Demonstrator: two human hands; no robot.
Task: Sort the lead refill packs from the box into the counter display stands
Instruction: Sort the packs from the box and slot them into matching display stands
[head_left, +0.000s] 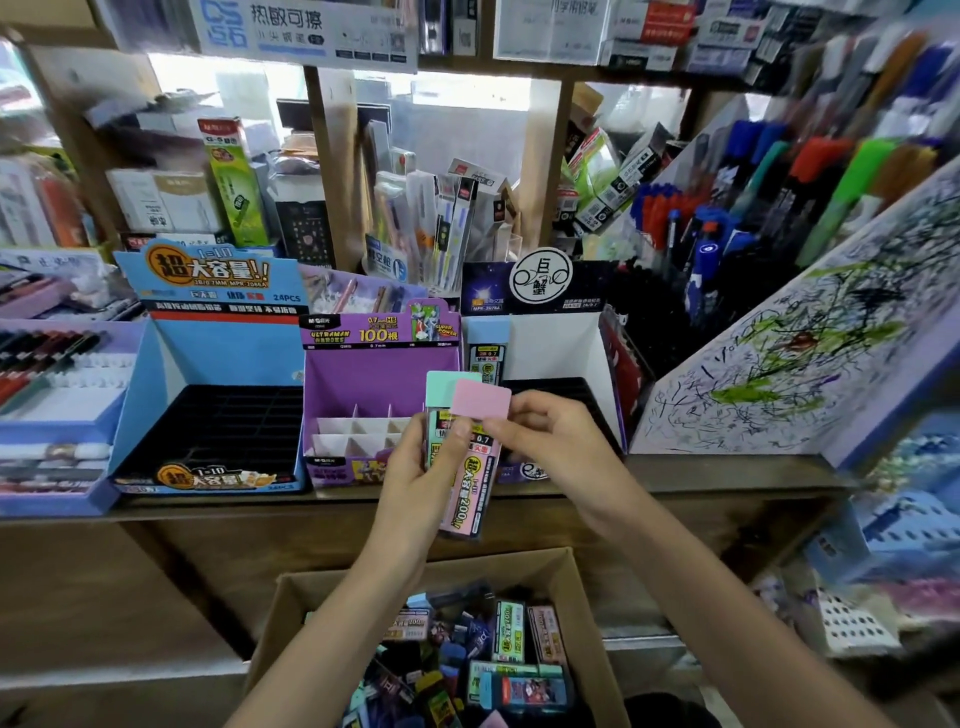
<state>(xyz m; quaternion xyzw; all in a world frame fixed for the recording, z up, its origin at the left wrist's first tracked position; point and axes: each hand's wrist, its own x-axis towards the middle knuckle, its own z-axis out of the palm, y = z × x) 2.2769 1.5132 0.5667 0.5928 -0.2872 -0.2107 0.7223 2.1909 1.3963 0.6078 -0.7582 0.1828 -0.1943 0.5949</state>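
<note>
Box (519, 571) of loose packs, bottom centre. Above it, left hand (410, 467) grips mint pack (441, 387) and pink pack (470, 499). Right hand (550, 431) fingers (514, 415) pinch the pink top. Mid-sort. Next: separate pink and slot it upright into the matching stand, probably the blue stand (156, 395).

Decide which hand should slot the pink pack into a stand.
Right, probably: the right hand pinches the pink pack by its top, while the left hand grips it with the mint pack.
</note>
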